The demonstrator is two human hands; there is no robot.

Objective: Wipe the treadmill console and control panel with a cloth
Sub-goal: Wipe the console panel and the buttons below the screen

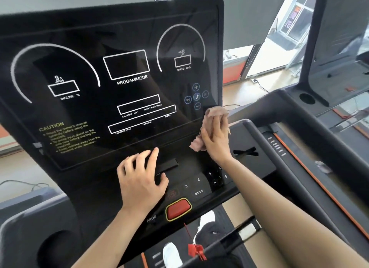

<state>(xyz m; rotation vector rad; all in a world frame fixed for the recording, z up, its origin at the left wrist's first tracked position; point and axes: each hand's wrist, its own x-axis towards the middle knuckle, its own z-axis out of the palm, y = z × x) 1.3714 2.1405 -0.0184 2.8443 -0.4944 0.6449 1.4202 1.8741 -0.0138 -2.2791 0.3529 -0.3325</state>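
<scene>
Console [79, 48], cloth [217, 111] under right hand [214, 140], left hand [139, 179] on panel [199, 191]

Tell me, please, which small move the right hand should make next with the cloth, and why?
Probably slide the right hand leftward across the console screen, with the cloth pressed flat. The cloth sits at the screen's lower right corner, below the music buttons, so nearly all the screen lies to its left. The left hand rests on the control panel below.
</scene>
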